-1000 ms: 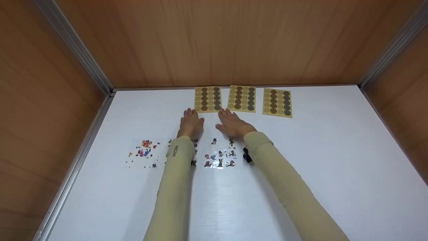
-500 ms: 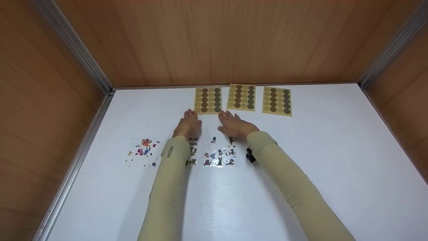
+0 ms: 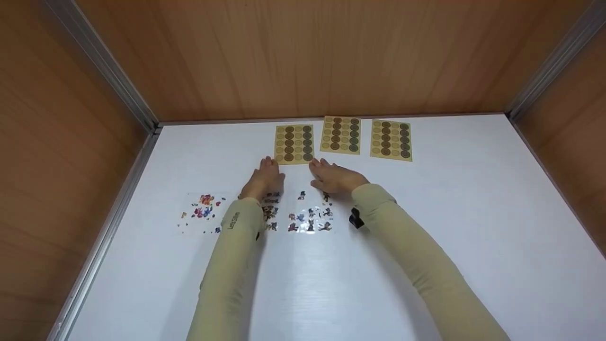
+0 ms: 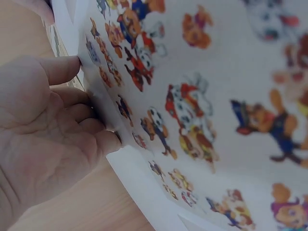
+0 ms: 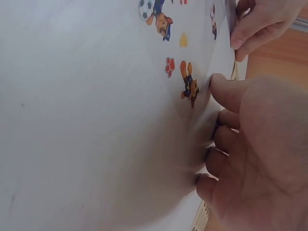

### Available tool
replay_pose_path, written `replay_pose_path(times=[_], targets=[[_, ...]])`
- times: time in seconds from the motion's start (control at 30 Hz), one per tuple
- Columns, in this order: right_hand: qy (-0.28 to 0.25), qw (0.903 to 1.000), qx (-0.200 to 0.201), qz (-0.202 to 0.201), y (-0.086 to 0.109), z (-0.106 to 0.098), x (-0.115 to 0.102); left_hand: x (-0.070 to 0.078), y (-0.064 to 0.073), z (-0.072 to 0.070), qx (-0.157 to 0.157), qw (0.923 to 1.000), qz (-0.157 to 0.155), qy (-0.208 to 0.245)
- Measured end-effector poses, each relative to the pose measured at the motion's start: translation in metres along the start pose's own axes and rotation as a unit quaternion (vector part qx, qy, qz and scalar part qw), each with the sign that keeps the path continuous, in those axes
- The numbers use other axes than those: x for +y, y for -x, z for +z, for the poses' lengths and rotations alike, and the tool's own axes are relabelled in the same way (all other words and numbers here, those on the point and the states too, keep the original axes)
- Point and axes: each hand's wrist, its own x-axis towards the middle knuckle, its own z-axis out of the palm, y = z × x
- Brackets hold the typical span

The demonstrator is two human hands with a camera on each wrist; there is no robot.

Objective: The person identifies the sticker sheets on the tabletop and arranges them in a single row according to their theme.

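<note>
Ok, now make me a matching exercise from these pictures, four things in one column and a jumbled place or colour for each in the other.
Column one
1. Left hand
2. Right hand
3. Table
4. Back wall

Column two
A. Brown, with wood grain
B. At the near right corner of the leftmost tan sheet
C. White
D. At the near left corner of that same sheet

Right pairs: 1-D, 2-B, 3-C, 4-A.
</note>
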Motion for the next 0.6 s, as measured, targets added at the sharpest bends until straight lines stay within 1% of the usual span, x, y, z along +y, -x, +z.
replay_pose_path(times=[0.13, 0.33, 0.4, 0.47, 0.5, 0.6], targets=[[-0.008, 1.0, 0.002, -0.002, 0.002, 0.001, 0.0, -0.003, 0.005, 0.0, 0.002, 0.9999, 0.008, -0.005], [-0.021, 0.9997, 0.004, -0.013, 0.007, 0.001, -0.001, -0.005, 0.014, -0.002, -0.014, 0.9995, 0.016, -0.024], [-0.024, 0.9995, 0.014, -0.015, 0.008, 0.0, -0.001, -0.006, 0.016, -0.004, -0.024, 0.9986, 0.022, -0.041], [-0.036, 0.9987, 0.034, -0.013, 0.008, -0.001, -0.002, -0.009, 0.017, -0.007, -0.024, 0.998, 0.034, -0.049], [-0.046, 0.9977, 0.047, -0.013, 0.007, -0.002, -0.001, -0.01, 0.017, -0.008, -0.018, 0.9978, 0.038, -0.052], [-0.078, 0.9919, 0.099, -0.019, 0.0, -0.003, 0.001, -0.017, 0.014, -0.015, 0.026, 0.9966, 0.049, -0.062]])
